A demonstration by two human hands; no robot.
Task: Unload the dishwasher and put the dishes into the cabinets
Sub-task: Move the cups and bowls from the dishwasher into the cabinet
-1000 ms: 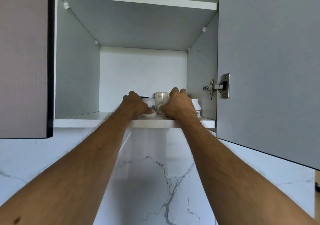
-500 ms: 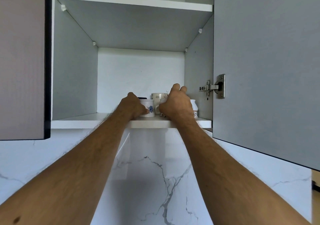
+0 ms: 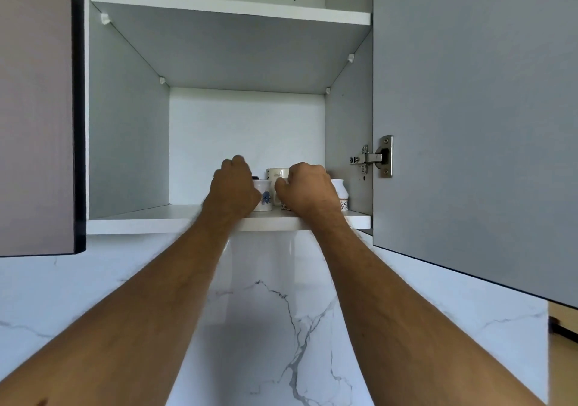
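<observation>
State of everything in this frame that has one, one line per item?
Cabinet door: open.
Blue-flowered mug: upright on lower shelf.
Cream mug: upright, behind.
Patterned jar: upright, far right.
Left hand: curled by the blue-flowered mug.
Right hand: curled, grip unclear.

Head camera looks up from below, close, into the open cabinet [image 3: 125, 155].

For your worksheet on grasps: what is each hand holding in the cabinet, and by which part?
It cannot be told: the left hand and right hand curl among the mugs, hiding any grip.
</observation>
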